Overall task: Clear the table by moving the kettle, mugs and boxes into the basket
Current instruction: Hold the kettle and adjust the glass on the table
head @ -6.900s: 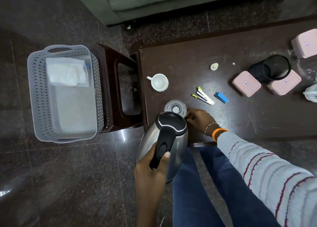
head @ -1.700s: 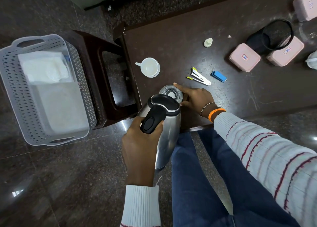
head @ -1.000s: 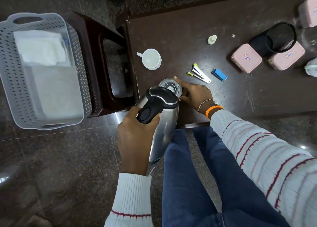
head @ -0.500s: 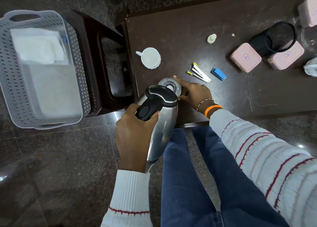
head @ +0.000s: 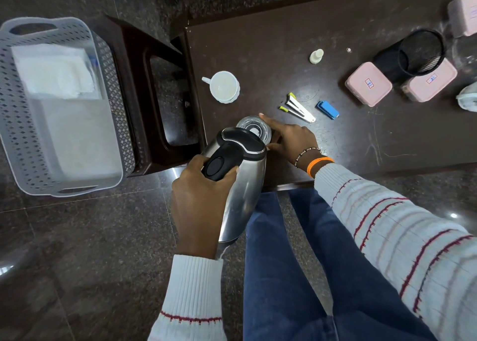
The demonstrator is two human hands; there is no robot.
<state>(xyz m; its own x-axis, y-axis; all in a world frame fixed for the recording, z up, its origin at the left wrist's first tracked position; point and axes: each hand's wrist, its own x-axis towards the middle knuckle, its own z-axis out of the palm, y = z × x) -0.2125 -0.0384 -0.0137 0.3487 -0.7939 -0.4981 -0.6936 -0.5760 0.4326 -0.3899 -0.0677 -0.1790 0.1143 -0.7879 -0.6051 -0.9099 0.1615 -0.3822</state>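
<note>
My left hand point(head: 198, 198) grips the black handle of a steel kettle point(head: 244, 186), tilted with its spout toward a clear glass point(head: 254, 130) at the near left corner of the dark table point(head: 284, 56). My right hand point(head: 289, 138) holds the glass from the right, fingers wrapped round its side. A white mug point(head: 224, 86) stands behind the glass. Three pink boxes lie at the right: one point(head: 367, 84), another point(head: 429, 84) and a third point(head: 463, 13) at the frame's edge. The grey basket point(head: 15, 124) sits on the floor to the left.
A dark stool point(head: 144, 87) stands between basket and table. White cloth or paper lies in the basket. On the table are pens point(head: 296, 107), a blue lighter point(head: 328, 109), a small white bottle point(head: 316, 56), a black mesh cup point(head: 420, 53) and a white object point(head: 468, 99) at the right edge.
Since the oldest frame the kettle has tipped toward the glass and my right hand has closed round the glass. Over the last second both hands stay nearly still.
</note>
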